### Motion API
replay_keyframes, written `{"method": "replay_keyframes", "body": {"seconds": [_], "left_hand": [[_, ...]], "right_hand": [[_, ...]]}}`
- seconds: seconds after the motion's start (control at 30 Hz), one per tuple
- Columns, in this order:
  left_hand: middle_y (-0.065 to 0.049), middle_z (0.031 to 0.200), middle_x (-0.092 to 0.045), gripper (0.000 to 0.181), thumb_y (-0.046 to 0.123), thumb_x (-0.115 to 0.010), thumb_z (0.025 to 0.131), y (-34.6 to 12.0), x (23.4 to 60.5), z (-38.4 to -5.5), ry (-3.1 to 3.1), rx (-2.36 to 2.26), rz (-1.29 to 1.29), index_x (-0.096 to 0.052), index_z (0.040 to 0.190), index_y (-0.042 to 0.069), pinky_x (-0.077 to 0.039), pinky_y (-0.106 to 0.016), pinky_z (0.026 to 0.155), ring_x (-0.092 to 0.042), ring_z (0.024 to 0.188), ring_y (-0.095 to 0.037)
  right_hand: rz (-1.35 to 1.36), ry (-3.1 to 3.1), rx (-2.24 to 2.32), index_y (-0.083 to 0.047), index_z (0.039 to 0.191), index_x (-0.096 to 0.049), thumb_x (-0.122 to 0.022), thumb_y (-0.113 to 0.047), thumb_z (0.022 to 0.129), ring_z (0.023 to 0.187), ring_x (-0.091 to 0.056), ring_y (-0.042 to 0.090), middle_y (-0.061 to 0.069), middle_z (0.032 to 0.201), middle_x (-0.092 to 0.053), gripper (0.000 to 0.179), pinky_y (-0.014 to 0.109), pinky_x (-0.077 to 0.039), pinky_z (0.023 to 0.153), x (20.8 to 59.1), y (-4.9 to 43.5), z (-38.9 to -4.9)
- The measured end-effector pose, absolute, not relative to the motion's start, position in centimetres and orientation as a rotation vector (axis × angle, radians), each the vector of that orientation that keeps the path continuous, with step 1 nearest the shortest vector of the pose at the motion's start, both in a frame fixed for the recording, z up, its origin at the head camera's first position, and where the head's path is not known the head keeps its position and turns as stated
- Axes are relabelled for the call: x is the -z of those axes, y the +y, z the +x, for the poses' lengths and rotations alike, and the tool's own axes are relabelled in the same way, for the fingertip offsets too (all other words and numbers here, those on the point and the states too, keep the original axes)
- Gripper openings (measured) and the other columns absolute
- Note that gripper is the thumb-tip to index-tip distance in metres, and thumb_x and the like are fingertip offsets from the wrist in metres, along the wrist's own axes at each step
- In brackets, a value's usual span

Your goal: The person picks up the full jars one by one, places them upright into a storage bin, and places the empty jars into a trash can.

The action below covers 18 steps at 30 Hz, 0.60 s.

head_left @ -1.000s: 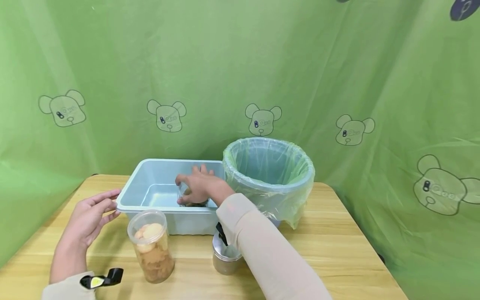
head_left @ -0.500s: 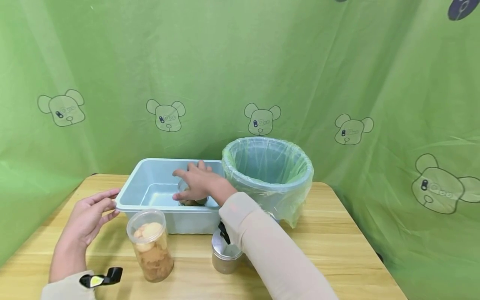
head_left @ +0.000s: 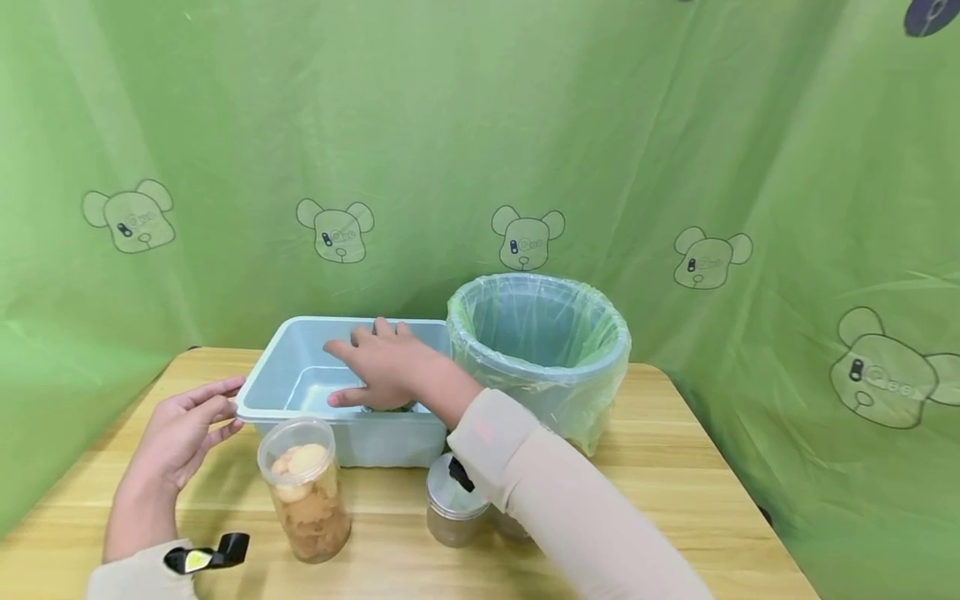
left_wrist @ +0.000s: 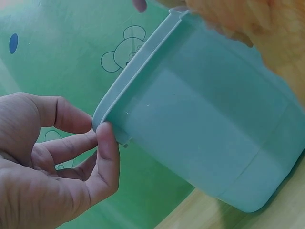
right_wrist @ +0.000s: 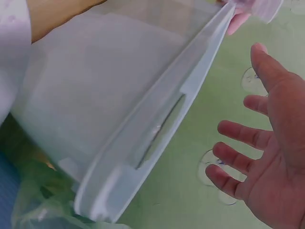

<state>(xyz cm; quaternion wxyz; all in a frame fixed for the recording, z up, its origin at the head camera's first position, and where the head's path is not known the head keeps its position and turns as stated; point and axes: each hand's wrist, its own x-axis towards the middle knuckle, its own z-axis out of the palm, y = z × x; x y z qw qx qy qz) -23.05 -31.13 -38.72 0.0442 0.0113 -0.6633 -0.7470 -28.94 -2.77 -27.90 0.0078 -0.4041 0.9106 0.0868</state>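
My left hand pinches the rim of a light blue plastic basin at its front left corner; the left wrist view shows thumb and fingertips on the rim. Over the basin's right half is my right hand, its fingers spread and holding nothing, as the right wrist view of that hand also shows. Beneath the palm, inside the basin, a small clear jar with something dark in it is mostly hidden. In front of the basin stands a tall clear plastic jar of tan, cookie-like pieces, its top at the rim.
A round bin lined with a thin green bag stands against the basin's right end. Nearer me is a jar with a silver lid, and another jar is partly behind my right sleeve. A green curtain hangs behind the table.
My right hand has let go of the small jar in the basin, spread its fingers and risen slightly to the left. My left hand has stayed on the rim.
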Motion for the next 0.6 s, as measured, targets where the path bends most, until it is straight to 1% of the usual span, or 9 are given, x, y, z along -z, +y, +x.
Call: {"method": "replay_keyframes", "body": {"seconds": [0.13,0.23,0.37,0.6], "left_hand": [[0.011,0.11,-0.065,0.035,-0.005,-0.055,0.097,-31.2,38.8,-23.0,-2.024,2.288,0.03,-0.074,0.112,0.02,-0.059,-0.023,0.079,-0.062,0.091,-0.011],[0.011,0.111,-0.065,0.036,-0.006,-0.055,0.098,-31.4,38.9,-22.9,-2.014,2.292,0.023,-0.075,0.108,0.022,-0.059,-0.023,0.079,-0.062,0.091,-0.01],[0.011,0.112,-0.064,0.035,-0.005,-0.055,0.098,-31.4,38.8,-22.8,-2.016,2.289,0.022,-0.075,0.108,0.023,-0.059,-0.023,0.078,-0.062,0.09,-0.01],[0.009,0.113,-0.063,0.033,-0.004,-0.055,0.098,-31.1,38.6,-22.9,-2.032,2.279,0.013,-0.075,0.111,0.019,-0.059,-0.023,0.08,-0.062,0.092,-0.01]], "right_hand": [[-1.318,2.837,-0.32,-0.032,0.163,-0.025,-0.034,-0.074,0.098,0.133,-0.041,0.03,0.003,0.149,-0.046,0.078,0.05,-0.036,0.112,27.5,-3.1,-27.8],[-1.371,2.83,-0.348,-0.032,0.163,-0.025,-0.029,-0.075,0.098,0.129,-0.043,0.027,0.001,0.146,-0.047,0.078,0.047,-0.038,0.108,27.3,-3.5,-26.9],[-1.432,2.816,-0.417,-0.033,0.162,-0.025,-0.025,-0.077,0.097,0.123,-0.044,0.024,-0.002,0.145,-0.047,0.079,0.042,-0.04,0.102,27.1,-4.0,-25.6],[-1.494,2.775,-0.514,-0.035,0.163,-0.022,-0.02,-0.079,0.095,0.13,-0.043,0.025,-0.002,0.154,-0.042,0.081,0.046,-0.039,0.107,27.5,-4.3,-23.7]]}}
